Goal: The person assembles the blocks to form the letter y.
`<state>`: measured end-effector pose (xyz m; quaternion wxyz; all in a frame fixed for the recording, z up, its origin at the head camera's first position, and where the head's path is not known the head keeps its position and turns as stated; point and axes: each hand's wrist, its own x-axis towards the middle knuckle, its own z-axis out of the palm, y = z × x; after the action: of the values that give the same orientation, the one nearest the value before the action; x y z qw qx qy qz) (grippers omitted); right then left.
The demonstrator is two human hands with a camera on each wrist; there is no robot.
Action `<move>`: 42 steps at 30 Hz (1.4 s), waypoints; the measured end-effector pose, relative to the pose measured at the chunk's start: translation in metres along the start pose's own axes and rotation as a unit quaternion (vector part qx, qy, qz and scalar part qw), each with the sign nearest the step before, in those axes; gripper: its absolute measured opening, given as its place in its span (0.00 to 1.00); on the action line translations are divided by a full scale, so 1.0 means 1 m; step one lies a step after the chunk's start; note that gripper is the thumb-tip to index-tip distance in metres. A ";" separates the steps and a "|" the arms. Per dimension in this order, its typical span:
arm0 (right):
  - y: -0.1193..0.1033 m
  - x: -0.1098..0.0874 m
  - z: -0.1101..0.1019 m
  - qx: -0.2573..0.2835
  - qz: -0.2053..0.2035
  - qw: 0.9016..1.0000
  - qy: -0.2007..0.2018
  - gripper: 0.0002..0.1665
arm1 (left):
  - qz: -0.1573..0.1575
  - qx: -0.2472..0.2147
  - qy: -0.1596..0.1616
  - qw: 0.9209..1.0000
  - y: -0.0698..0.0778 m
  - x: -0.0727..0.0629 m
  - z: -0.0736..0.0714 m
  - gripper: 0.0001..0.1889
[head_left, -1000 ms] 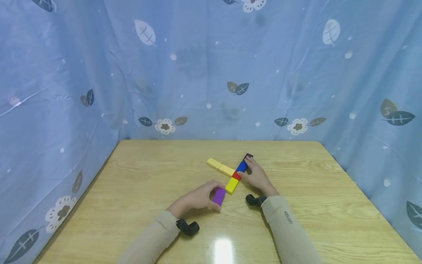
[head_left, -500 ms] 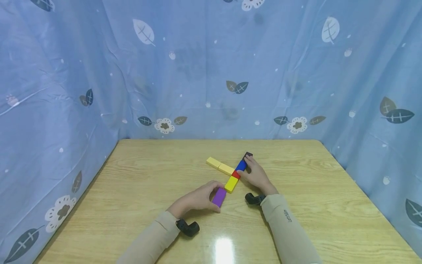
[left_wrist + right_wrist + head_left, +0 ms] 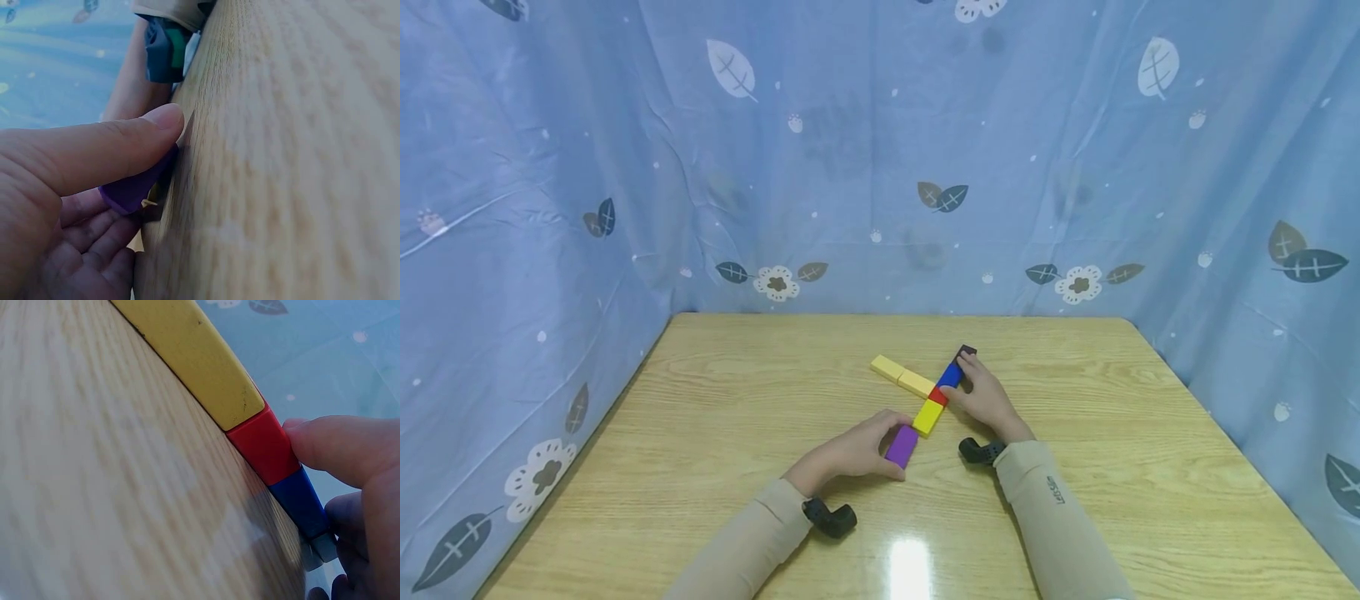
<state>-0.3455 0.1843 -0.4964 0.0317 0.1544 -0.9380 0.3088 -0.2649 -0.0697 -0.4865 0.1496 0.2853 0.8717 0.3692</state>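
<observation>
In the head view my left hand (image 3: 865,447) pinches a purple block (image 3: 902,447) between thumb and fingers on the table. The far end of that block is close to the near end of a yellow block (image 3: 928,417). Beyond the yellow one, a red block (image 3: 937,397), a blue block (image 3: 951,376) and a dark block (image 3: 967,351) continue the slanting row. My right hand (image 3: 988,402) grips the row from its right side. Its thumb presses the red block (image 3: 262,447) in the right wrist view, while its fingers curl by the blue block (image 3: 300,500).
Two pale yellow blocks (image 3: 901,377) branch off to the left from the row near the red block. The wooden table (image 3: 760,367) ends at a blue patterned curtain (image 3: 850,167) behind and at both sides. A black wrist device (image 3: 829,518) sits on the left wrist.
My left hand has nudged the purple block slightly to the right, nearer in line with the yellow block. My right hand stays in place on the row.
</observation>
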 end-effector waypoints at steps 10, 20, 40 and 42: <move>-0.001 -0.001 0.000 0.004 0.005 1.000 -0.001 0.46 | -0.004 -0.009 0.008 1.000 0.000 0.001 0.001 0.38; 0.001 0.000 0.001 0.004 0.000 1.000 0.001 0.46 | 0.004 0.001 0.012 1.000 -0.001 0.000 0.004 0.39; 0.002 0.001 0.000 0.013 -0.003 1.000 0.003 0.46 | 0.018 0.058 -0.005 0.998 0.001 0.002 0.004 0.45; 0.002 0.001 0.000 0.014 -0.002 1.000 0.004 0.46 | 0.014 0.061 -0.007 0.998 0.001 0.002 0.004 0.45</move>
<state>-0.3468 0.1854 -0.4978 0.0339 0.1559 -0.9330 0.3226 -0.2643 -0.0654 -0.4883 0.1328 0.3087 0.8875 0.3154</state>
